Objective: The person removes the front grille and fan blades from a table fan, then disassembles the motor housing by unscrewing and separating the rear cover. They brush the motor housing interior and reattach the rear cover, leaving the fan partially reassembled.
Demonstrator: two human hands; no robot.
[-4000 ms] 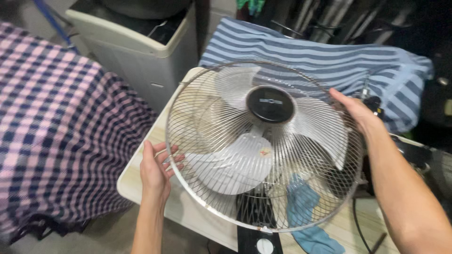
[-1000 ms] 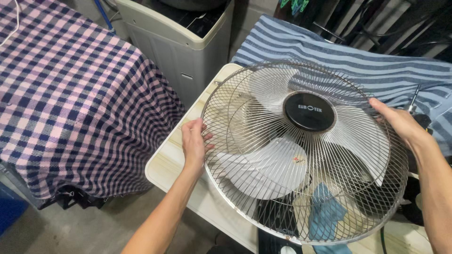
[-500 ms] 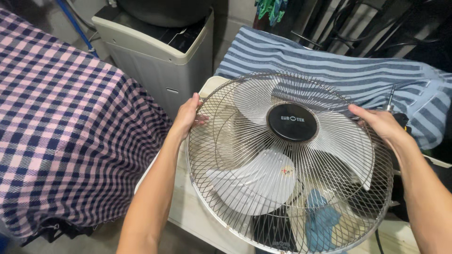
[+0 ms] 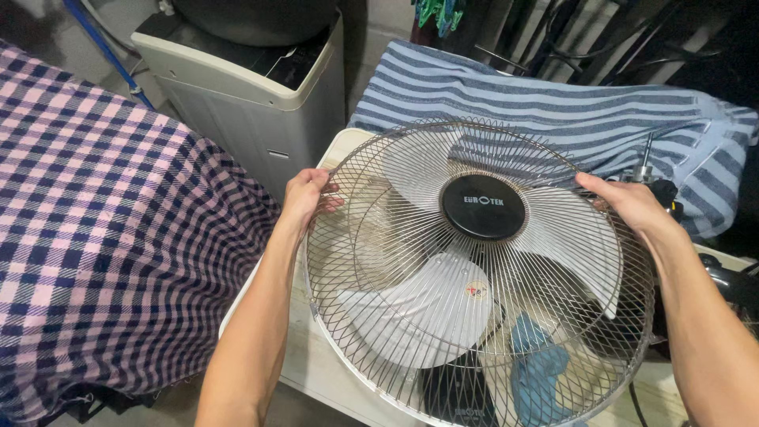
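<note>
The fan (image 4: 474, 277) stands on a pale table (image 4: 304, 356), its wire grille gripped at either edge by the left hand (image 4: 304, 198) and right hand (image 4: 624, 204). A checked cloth (image 4: 111, 237) hangs left; a washing machine (image 4: 245, 87) and striped cloth (image 4: 569, 103) sit behind.

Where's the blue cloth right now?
In the head view, the blue cloth lies low and right of centre on the pale table, seen through the wire fan guard, beside the fan's black base.
</note>
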